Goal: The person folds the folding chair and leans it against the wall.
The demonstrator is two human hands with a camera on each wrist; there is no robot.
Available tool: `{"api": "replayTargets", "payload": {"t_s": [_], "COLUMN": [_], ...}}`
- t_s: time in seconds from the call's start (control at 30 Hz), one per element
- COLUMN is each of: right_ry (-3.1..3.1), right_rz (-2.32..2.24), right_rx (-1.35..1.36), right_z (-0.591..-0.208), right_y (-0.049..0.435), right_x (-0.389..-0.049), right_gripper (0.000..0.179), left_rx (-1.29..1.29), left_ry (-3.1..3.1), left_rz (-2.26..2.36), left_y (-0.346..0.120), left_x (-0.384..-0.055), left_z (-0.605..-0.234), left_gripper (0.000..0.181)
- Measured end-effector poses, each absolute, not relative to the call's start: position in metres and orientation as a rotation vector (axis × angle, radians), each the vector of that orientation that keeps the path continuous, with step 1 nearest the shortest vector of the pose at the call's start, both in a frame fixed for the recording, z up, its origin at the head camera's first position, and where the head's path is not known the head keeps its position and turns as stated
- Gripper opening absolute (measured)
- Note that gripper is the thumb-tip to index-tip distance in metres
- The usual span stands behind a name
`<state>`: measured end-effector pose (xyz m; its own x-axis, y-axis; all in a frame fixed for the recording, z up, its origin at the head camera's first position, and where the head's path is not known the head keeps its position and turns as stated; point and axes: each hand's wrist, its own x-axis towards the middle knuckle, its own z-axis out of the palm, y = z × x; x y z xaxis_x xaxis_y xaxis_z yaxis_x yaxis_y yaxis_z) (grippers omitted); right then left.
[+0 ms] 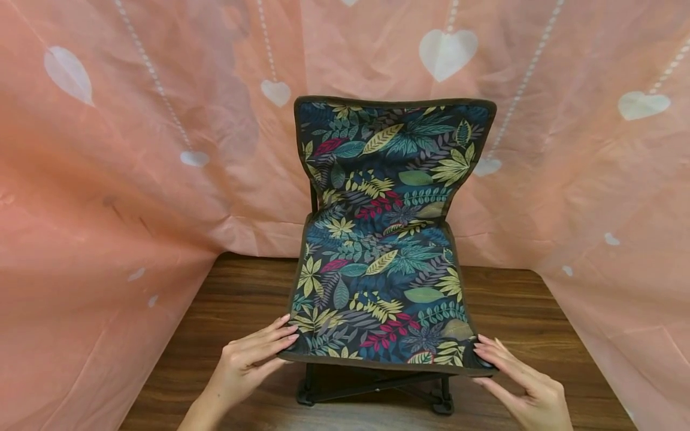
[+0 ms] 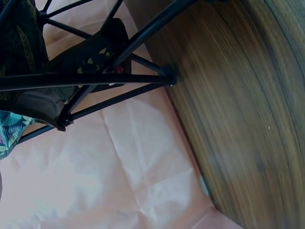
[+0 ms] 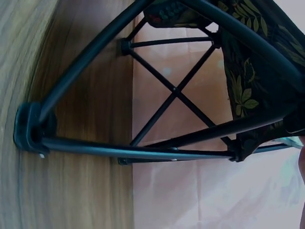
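A small folding chair [image 1: 385, 263] with dark leaf-print fabric stands unfolded, its backrest at the far side. My left hand [image 1: 249, 359] grips the seat's front left corner, fingers on top and thumb at the edge below. At the front right corner, my right hand [image 1: 525, 383] pinches the fabric the same way. Both wrist views look under the seat. There the chair's black tubular legs [image 2: 128, 50] cross each other, and a plastic foot [image 3: 28, 129] rests on the wood. Only slivers of the hands show at the edges of the wrist views.
The chair stands on a brown wood-grain tabletop [image 1: 237, 311]. Pink cloth [image 1: 135, 179] printed with white hearts hangs behind it and along both sides, close to the tabletop's edges.
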<state>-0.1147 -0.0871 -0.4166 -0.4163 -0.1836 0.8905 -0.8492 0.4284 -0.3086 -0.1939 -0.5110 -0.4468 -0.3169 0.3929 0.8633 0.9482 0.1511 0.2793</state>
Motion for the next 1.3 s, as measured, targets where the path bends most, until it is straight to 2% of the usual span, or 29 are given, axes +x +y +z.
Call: {"api": "replayTargets", "payload": {"t_s": [0.33, 1.3], "right_ry": [-1.795, -1.783], "right_rz": [0.992, 0.98], "right_rx": [1.048, 1.036], "right_z": [-0.41, -0.403], "right_y": [-0.085, -0.089], "right_x": [-0.121, -0.127], "right_gripper": [0.041, 0.04], "left_rx": [-1.367, -1.401], "left_ry": [-1.769, -1.683], "left_rz": [-1.088, -1.076], "left_y": [-0.511, -0.501], "left_x": [-0.197, -0.203], "left_z": [-0.442, -0.426], "left_gripper": [0.029, 0.026]}}
